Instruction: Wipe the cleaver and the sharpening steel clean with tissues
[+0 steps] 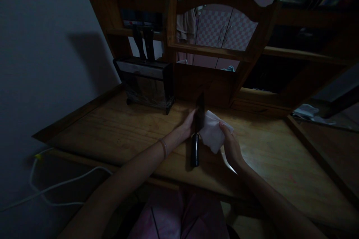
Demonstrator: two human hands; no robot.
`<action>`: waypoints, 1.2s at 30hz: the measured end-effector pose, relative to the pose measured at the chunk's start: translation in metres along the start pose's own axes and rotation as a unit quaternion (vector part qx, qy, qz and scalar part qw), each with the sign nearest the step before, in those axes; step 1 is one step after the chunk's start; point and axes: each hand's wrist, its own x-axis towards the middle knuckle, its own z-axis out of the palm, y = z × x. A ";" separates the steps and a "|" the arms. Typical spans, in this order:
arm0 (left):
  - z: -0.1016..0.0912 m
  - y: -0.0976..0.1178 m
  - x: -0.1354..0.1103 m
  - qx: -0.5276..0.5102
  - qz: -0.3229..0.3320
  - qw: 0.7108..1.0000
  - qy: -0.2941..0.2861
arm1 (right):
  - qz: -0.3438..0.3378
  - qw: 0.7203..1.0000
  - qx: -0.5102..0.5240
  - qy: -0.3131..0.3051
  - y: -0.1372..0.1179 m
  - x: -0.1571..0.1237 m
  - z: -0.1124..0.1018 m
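1. A wooden desk [98, 127] fills the middle of a dim room, with a wooden shelf unit [210, 53] along its far side.
2. On the desk's far left stands a dark knife holder [146, 87], two black handles [149, 44] rising from it.
3. At the desk's centre is a knife [199, 121], blade pointing far, black handle near. The blade could cut the left fingers if it turned or slipped, since no hand is on the handle; a thin fold in the cloth could let the edge through.
4. A folded white cloth [214, 132], perhaps tissue, lies against the blade's right side.
5. The right hand [232, 145] reaches in from the near right, pinching that cloth, thumb on top.
6. The left hand [188, 126] comes from the near left, just beside the blade's left side; its fingertips are hidden behind the blade, so how firmly they close, I cannot tell.
7. A thin band [163, 148] circles the left wrist.
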 end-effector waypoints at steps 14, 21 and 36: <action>0.010 -0.005 -0.004 0.041 -0.018 0.998 0.045 | 0.003 1.000 0.016 -0.009 0.007 0.005 -0.003; 0.010 -0.008 -0.001 0.057 0.009 0.997 0.059 | 0.000 0.999 0.017 -0.031 0.010 0.006 -0.005; -0.004 -0.011 0.007 0.092 0.072 0.991 0.058 | -0.127 0.982 -0.075 0.116 -0.001 0.013 -0.019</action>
